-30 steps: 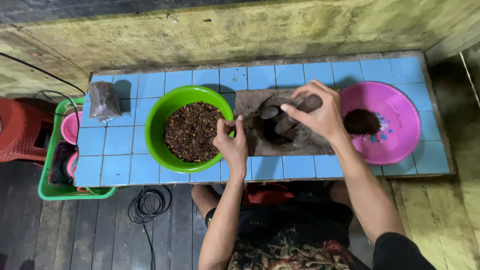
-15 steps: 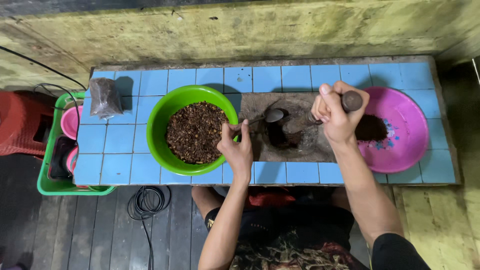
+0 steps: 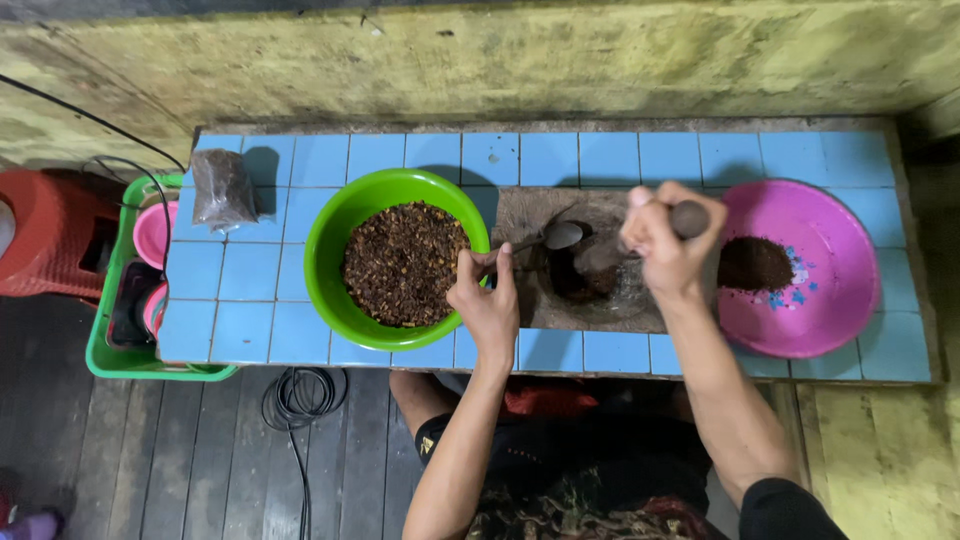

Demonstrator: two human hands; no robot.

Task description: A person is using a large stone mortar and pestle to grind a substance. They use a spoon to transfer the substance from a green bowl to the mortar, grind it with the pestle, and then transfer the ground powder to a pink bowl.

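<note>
My right hand [image 3: 665,245] is closed around a dark stone pestle [image 3: 690,218], held over a stone mortar slab [image 3: 600,300] with a dark hollow of ground matter. My left hand [image 3: 488,305] rests at the right rim of a green bowl [image 3: 330,215] filled with dark brown roasted bits, its fingers pinching the handle of a metal spoon [image 3: 562,235] whose bowl lies at the mortar's left edge. To the right stands a pink basin [image 3: 850,300] holding a small heap of dark powder [image 3: 753,263].
All of this sits on a blue-tiled counter [image 3: 250,290] against a stained wall. A clear bag of dark stuff [image 3: 222,188] lies at the back left. A green crate [image 3: 100,350], a red stool [image 3: 45,245] and a coiled black cable [image 3: 300,400] are at the left.
My right hand has lifted off the mortar with the pestle and shifted a little to the right. My left hand has stayed by the green bowl's rim.
</note>
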